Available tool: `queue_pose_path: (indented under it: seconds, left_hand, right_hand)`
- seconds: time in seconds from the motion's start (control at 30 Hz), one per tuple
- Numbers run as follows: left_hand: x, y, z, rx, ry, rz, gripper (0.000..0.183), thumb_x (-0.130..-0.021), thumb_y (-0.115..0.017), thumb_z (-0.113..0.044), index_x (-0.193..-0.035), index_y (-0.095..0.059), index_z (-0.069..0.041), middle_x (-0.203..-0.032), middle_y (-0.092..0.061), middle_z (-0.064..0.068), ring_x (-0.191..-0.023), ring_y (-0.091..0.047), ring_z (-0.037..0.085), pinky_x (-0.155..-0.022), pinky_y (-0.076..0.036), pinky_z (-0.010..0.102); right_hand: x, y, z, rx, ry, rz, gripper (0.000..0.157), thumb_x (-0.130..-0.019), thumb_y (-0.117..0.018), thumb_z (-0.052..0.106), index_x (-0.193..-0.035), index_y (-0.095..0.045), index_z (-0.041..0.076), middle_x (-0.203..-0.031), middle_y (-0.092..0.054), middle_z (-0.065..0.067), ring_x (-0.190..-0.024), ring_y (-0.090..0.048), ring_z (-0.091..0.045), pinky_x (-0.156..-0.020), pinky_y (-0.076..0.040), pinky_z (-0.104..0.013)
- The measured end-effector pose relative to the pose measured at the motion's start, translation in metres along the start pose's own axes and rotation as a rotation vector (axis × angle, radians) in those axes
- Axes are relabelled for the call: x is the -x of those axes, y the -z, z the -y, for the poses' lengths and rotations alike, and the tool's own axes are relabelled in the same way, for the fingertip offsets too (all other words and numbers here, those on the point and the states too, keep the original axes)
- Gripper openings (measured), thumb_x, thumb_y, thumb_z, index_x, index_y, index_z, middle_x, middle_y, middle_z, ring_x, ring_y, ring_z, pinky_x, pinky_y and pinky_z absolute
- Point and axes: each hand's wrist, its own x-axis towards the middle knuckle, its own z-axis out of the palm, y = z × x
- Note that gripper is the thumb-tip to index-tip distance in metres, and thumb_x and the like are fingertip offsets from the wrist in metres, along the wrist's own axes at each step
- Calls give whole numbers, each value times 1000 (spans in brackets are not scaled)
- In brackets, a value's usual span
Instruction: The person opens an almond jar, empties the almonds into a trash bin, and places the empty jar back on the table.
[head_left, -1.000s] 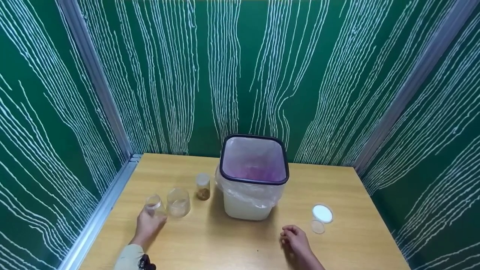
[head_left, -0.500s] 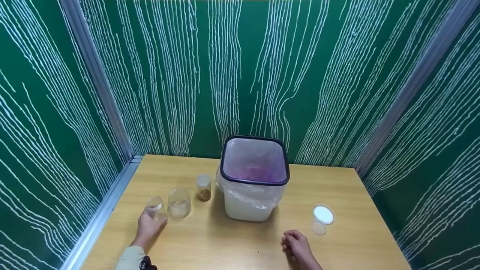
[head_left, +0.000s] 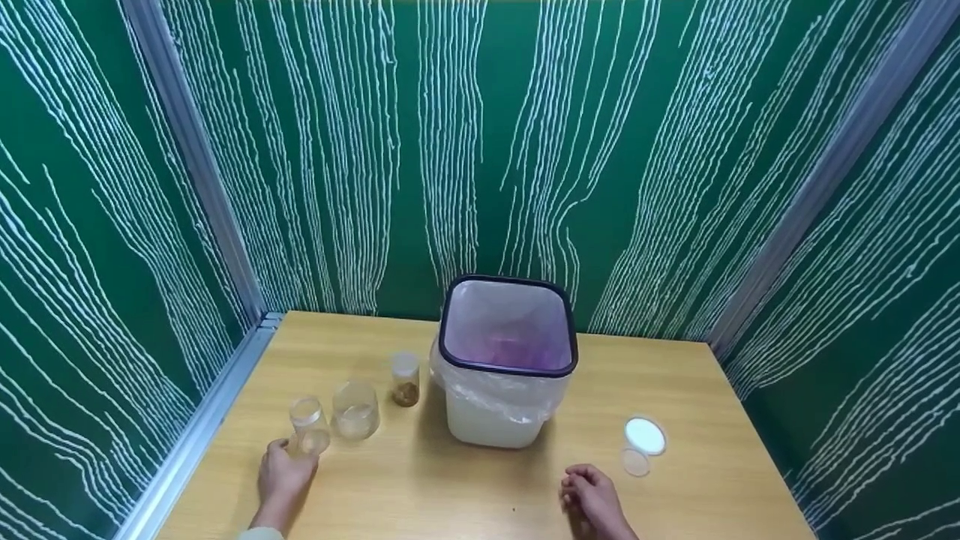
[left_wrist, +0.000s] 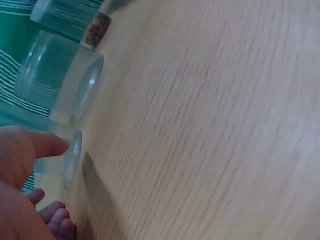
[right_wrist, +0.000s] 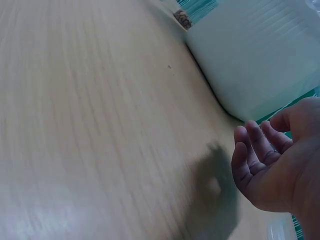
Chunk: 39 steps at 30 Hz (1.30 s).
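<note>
My left hand (head_left: 286, 474) lies on the table just in front of a narrow clear jar (head_left: 309, 421), its fingers relaxed. In the left wrist view the thumb overlaps the base of that narrow jar (left_wrist: 74, 160); whether it touches cannot be told. Beside it stands a wider clear jar (head_left: 355, 410) without a lid, then a capped jar (head_left: 406, 381) with brown bits at its bottom. My right hand (head_left: 592, 496) hovers over or rests at the table's right side, fingers loosely curled around nothing. Close by lie a larger round lid (head_left: 645, 436) and a smaller clear one (head_left: 635, 462).
A white bin (head_left: 491, 421) with a black rim and a clear plastic liner stands at the middle back of the wooden table (head_left: 420, 499). Green walls (head_left: 501, 135) with white wavy lines enclose the table at the back and sides.
The left hand has let go of the narrow jar and drawn back toward the front edge. The jar stands where it was. The right hand stays nearly still.
</note>
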Motion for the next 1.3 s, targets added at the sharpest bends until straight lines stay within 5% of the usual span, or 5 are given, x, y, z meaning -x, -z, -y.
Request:
queue_pose_path:
  seconds: [0.23,0.47,0.7,1.1,1.3]
  left_hand:
    - [21,-5,-6,-4,76,35,66,-87,-62,-23,-136,-35,11,-134,-40,36,-122,-39,53,-101,-32,60]
    - [41,-22,-10,45,0,-13,49,-84,-62,-14,-127,-53,7,-127,-56,27,-118,-49,46,-99,-37,55]
    - [40,-44,-21,89,-206,-20,56,-79,-67,-5,-128,-49,14,-124,-54,34,-117,-49,49,-101,-37,56]
    - [39,-68,-29,157,-247,-22,86,-81,-71,-5,-146,-17,12,-148,-22,35,-133,-25,52,-110,-23,55]
    - [29,-83,-42,169,-259,-80,88,-80,-74,-5,-147,-19,10,-146,-28,34,-131,-32,50,-109,-27,54]
  right_hand:
    - [-3,-9,7,10,43,3,19,-95,-49,-3,-107,-53,-17,-84,-61,-10,-72,-62,-19,-65,-53,-30]
    - [-1,-20,6,-1,53,12,20,-94,-49,-4,-108,-52,-18,-84,-62,-11,-74,-61,-19,-66,-53,-29]
    - [-3,-30,5,-59,21,-4,19,-92,-49,-6,-108,-52,-17,-85,-60,-12,-75,-59,-21,-64,-51,-28]
    - [-6,-40,5,-29,-3,27,21,-95,-48,-1,-110,-52,-15,-84,-62,-17,-70,-60,-24,-60,-52,-33]
    - [-6,-35,6,-77,-29,5,23,-95,-47,-2,-113,-50,-16,-88,-61,-20,-73,-60,-27,-63,-53,-37]
